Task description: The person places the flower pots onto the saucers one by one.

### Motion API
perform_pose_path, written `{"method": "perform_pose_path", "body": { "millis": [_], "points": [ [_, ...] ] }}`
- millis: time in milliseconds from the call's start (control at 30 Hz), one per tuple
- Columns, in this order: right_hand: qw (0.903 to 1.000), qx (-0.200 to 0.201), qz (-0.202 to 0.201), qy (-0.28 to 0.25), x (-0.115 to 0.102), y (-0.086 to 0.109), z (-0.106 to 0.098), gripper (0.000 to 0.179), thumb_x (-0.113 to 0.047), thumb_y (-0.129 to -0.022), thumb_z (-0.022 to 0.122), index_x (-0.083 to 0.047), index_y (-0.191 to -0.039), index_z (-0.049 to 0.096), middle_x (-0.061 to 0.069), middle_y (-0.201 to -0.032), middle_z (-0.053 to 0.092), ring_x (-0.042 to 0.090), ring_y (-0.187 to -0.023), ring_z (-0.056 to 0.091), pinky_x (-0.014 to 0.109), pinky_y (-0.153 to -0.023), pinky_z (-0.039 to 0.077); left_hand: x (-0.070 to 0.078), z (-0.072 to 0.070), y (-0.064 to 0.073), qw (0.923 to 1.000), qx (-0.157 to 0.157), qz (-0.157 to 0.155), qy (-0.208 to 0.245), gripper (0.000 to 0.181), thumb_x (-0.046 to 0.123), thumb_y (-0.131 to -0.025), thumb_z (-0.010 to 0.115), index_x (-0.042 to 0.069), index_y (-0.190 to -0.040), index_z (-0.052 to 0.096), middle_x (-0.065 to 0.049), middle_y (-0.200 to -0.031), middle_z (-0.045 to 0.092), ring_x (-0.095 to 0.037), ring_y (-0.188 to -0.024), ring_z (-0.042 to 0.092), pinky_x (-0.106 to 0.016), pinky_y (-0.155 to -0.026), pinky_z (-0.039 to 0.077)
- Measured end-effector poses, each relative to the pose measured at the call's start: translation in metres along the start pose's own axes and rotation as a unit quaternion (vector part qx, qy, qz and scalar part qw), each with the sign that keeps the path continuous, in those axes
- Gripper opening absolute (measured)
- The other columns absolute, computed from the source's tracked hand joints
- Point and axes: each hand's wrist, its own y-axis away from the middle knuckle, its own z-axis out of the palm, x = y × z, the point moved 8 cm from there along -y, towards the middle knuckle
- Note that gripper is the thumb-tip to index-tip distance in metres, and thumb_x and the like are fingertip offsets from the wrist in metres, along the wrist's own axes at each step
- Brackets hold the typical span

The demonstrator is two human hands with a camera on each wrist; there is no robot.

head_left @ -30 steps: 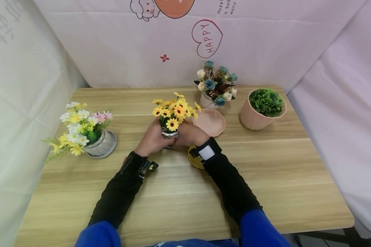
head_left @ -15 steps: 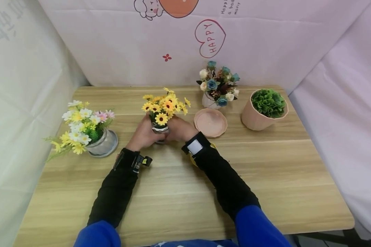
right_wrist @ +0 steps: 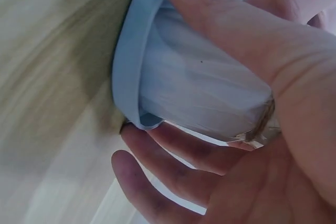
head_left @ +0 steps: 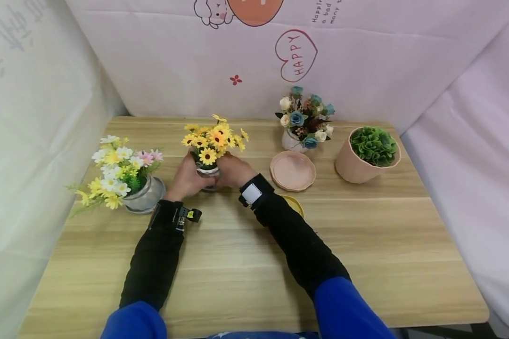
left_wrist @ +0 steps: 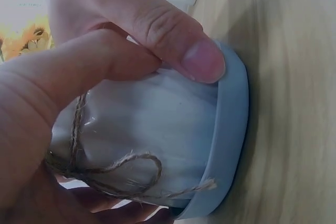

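Observation:
Both hands hold a small whitish flowerpot [head_left: 208,172] of yellow daisy-like flowers [head_left: 214,140], left of the table's middle. My left hand [head_left: 187,178] grips its left side, and my right hand [head_left: 236,170] grips the right. In the left wrist view, a twine bow [left_wrist: 142,169] is tied round the pot, whose base sits inside a pale blue saucer [left_wrist: 234,114]. The right thumb [right_wrist: 226,22] lies along the pot and reaches the saucer's rim, with the other fingers below. Whether the saucer touches the table, I cannot tell.
A grey pot [head_left: 142,194] of white, yellow and pink flowers stands on a saucer at left. To the right are a pink saucer [head_left: 293,171], a yellow saucer [head_left: 294,205] partly under the right arm, a blue-and-white rose pot [head_left: 292,141] and a pink pot [head_left: 356,162] with green leaves.
Both hands have carried the yellow-flower pot leftward, towards the grey pot. The pink saucer is now fully uncovered, while the right forearm still partly covers the yellow one.

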Motion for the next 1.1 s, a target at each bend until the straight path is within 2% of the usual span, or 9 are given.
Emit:
{"method": "perform_pose_path", "body": {
  "millis": [167, 333, 467, 600, 700, 933, 1033, 1100],
  "points": [
    [0.9999, -0.007, 0.013, -0.001, -0.008, -0.011, 0.0, 0.048, -0.028, -0.086, 0.09, -0.006, -0.122, 0.068, 0.011, -0.13, 0.063, 0.024, -0.113, 0.062, 0.041, -0.095, 0.059, -0.006, -0.011, 0.002, 0.9996, 0.022, -0.016, -0.004, 0.104, 0.004, -0.082, 0.086, 0.0, -0.163, 0.019, -0.027, -0.161, 0.041, -0.043, -0.152, 0.04, -0.054, -0.132, 0.028],
    [0.9997, -0.004, 0.023, 0.002, -0.013, -0.021, -0.002, 0.052, -0.031, -0.088, 0.088, -0.007, -0.128, 0.065, 0.013, -0.139, 0.058, 0.025, -0.116, 0.062, 0.044, -0.096, 0.06, -0.009, -0.02, 0.003, 0.998, 0.039, -0.038, -0.032, 0.106, 0.007, -0.087, 0.082, 0.0, -0.166, 0.012, -0.03, -0.166, 0.031, -0.046, -0.156, 0.031, -0.057, -0.133, 0.023],
    [0.9998, 0.007, 0.02, 0.006, -0.019, -0.027, -0.005, 0.043, -0.031, -0.091, 0.085, -0.009, -0.123, 0.067, 0.012, -0.137, 0.058, 0.026, -0.117, 0.062, 0.045, -0.095, 0.06, -0.011, -0.025, 0.004, 0.9963, 0.052, -0.053, -0.045, 0.101, 0.007, -0.089, 0.079, -0.001, -0.165, 0.013, -0.032, -0.165, 0.03, -0.048, -0.156, 0.03, -0.059, -0.133, 0.021],
    [0.9997, 0.012, 0.021, -0.005, -0.024, -0.032, -0.008, 0.032, -0.028, -0.094, 0.081, -0.012, -0.118, 0.068, 0.011, -0.134, 0.059, 0.026, -0.118, 0.06, 0.046, -0.094, 0.059, -0.014, -0.029, 0.005, 0.9955, 0.065, -0.059, -0.036, 0.094, 0.004, -0.091, 0.076, -0.001, -0.164, 0.015, -0.032, -0.164, 0.029, -0.048, -0.155, 0.03, -0.058, -0.134, 0.021],
    [0.9996, 0.015, 0.024, 0.0, -0.028, -0.036, -0.009, 0.033, -0.028, -0.095, 0.08, -0.011, -0.12, 0.068, 0.01, -0.134, 0.06, 0.026, -0.117, 0.061, 0.045, -0.094, 0.059, -0.017, -0.032, 0.005, 0.9948, 0.073, -0.066, -0.026, 0.096, 0.004, -0.095, 0.073, 0.003, -0.166, 0.009, -0.032, -0.167, 0.022, -0.047, -0.157, 0.027, -0.056, -0.134, 0.02],
    [0.999, 0.018, 0.03, 0.027, -0.037, -0.048, -0.009, 0.037, -0.031, -0.098, 0.077, -0.012, -0.128, 0.066, 0.008, -0.133, 0.063, 0.024, -0.114, 0.064, 0.042, -0.093, 0.059, -0.027, -0.034, 0.011, 0.9915, 0.07, -0.109, -0.008, 0.102, 0.013, -0.105, 0.062, 0.015, -0.168, -0.018, -0.027, -0.176, -0.004, -0.051, -0.16, 0.018, -0.057, -0.134, 0.015],
    [0.9986, 0.018, 0.028, 0.041, -0.042, -0.053, -0.009, 0.038, -0.034, -0.1, 0.074, -0.012, -0.13, 0.066, 0.009, -0.134, 0.063, 0.025, -0.116, 0.065, 0.041, -0.092, 0.06, -0.032, -0.036, 0.014, 0.9886, 0.065, -0.135, -0.008, 0.1, 0.017, -0.109, 0.057, 0.018, -0.167, -0.024, -0.023, -0.177, -0.006, -0.051, -0.16, 0.017, -0.058, -0.134, 0.016],
    [0.9983, 0.019, 0.028, 0.048, -0.046, -0.056, -0.008, 0.04, -0.036, -0.1, 0.073, -0.013, -0.132, 0.066, 0.009, -0.135, 0.063, 0.025, -0.117, 0.065, 0.041, -0.092, 0.06, -0.035, -0.038, 0.016, 0.9859, 0.061, -0.156, -0.007, 0.1, 0.02, -0.11, 0.055, 0.018, -0.165, -0.028, -0.024, -0.177, -0.002, -0.051, -0.159, 0.02, -0.058, -0.133, 0.019]
  ]
}}
